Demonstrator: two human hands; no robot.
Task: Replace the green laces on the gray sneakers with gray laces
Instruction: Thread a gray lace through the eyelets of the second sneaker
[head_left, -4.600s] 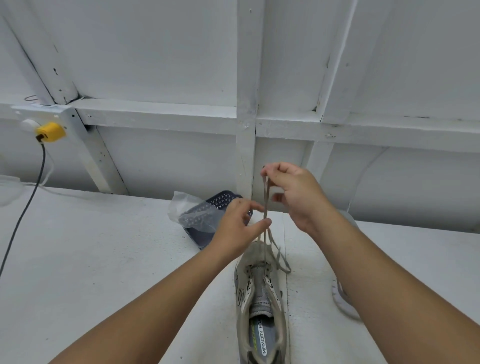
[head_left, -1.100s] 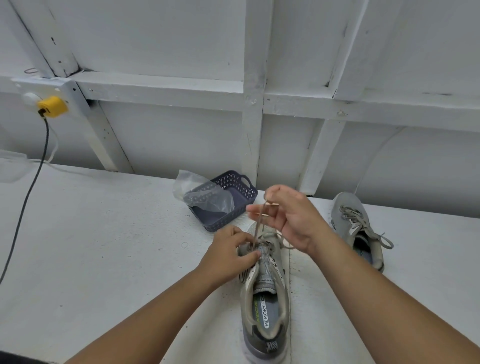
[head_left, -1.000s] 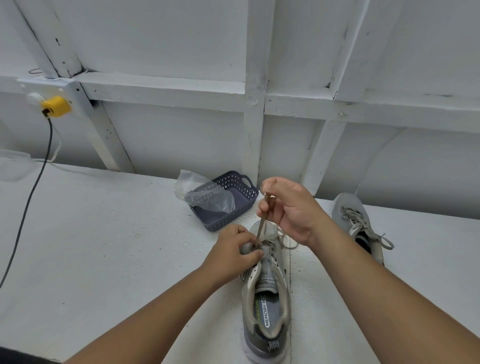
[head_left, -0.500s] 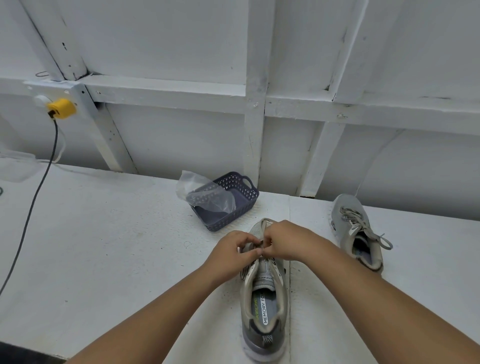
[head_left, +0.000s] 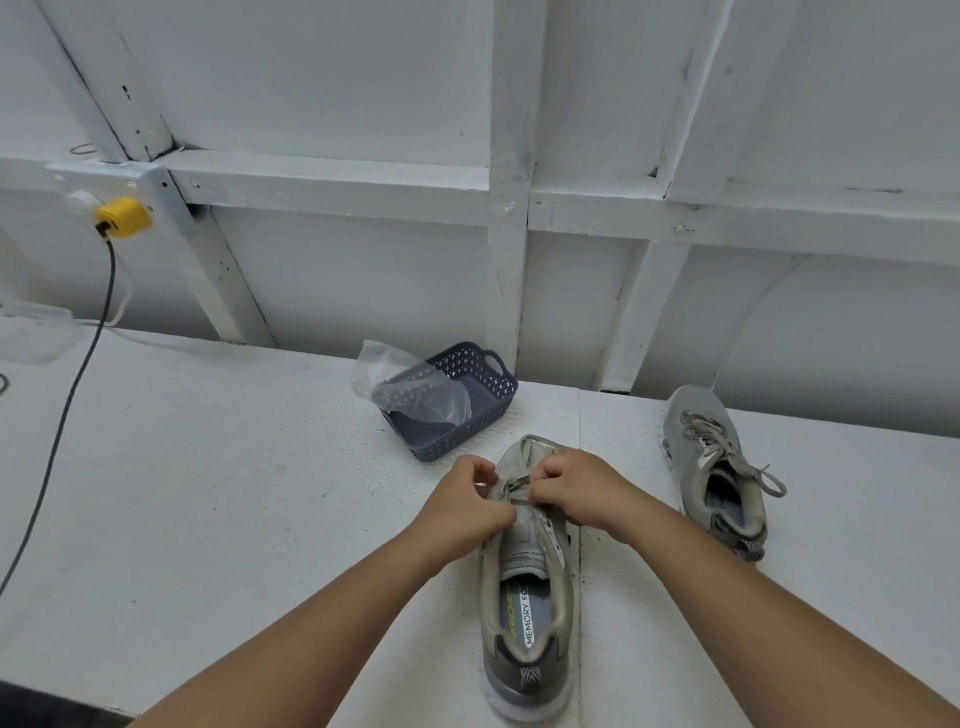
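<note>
A gray sneaker lies on the white table in front of me, toe pointing away, heel toward me. A gray lace runs through its front eyelets. My left hand rests against the shoe's left side, fingers curled at the lace by the eyelets. My right hand pinches the lace low over the toe end, on the right side. A second gray sneaker lies to the right, fully laced with a gray lace, its ends loose.
A dark blue plastic basket with a clear plastic bag in it stands just beyond the shoe. A yellow plug and its dark cable run down the left side. The white wooden wall rises behind the table.
My right hand, which held the lace pulled up high over the shoe, has come down to the eyelets. Both hands now work close together at the front of the shoe.
</note>
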